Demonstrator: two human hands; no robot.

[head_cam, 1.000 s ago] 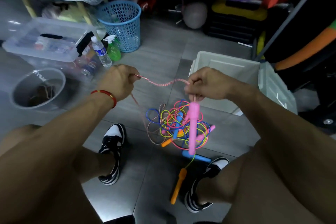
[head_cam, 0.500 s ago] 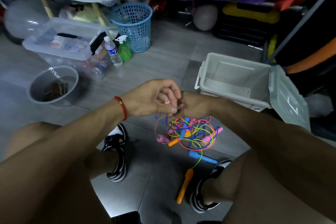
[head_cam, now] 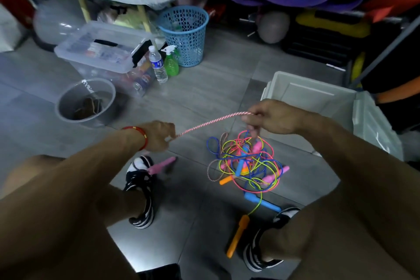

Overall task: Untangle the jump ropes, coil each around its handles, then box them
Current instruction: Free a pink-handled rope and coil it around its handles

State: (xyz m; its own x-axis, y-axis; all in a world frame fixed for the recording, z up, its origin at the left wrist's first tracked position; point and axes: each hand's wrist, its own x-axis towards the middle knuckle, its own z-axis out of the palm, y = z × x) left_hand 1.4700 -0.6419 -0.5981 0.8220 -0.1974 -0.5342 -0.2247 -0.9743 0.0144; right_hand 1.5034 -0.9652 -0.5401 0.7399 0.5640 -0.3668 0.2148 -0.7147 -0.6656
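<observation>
While you sit with a shoe planted on either side of the pile, your left hand grips one end of a pink-and-white braided rope, fingers curled tight round it. Your right hand pinches the same rope further along, so it runs taut between your two fists, rising toward the right. Below your left hand a pink handle hangs just above your left shoe; you can't see from here how it joins the rope. Under your right hand the tangle of jump ropes lies on the grey tiled floor: blue, yellow-green, pink and braided cords looped through each other, with pink, blue and orange handles caught inside. A blue handle and an orange handle lie free of the knot, near your right shoe, the orange one on a yellow-green cord. Beyond your right hand the open grey box stands on the floor, its lid propped against its right side.
</observation>
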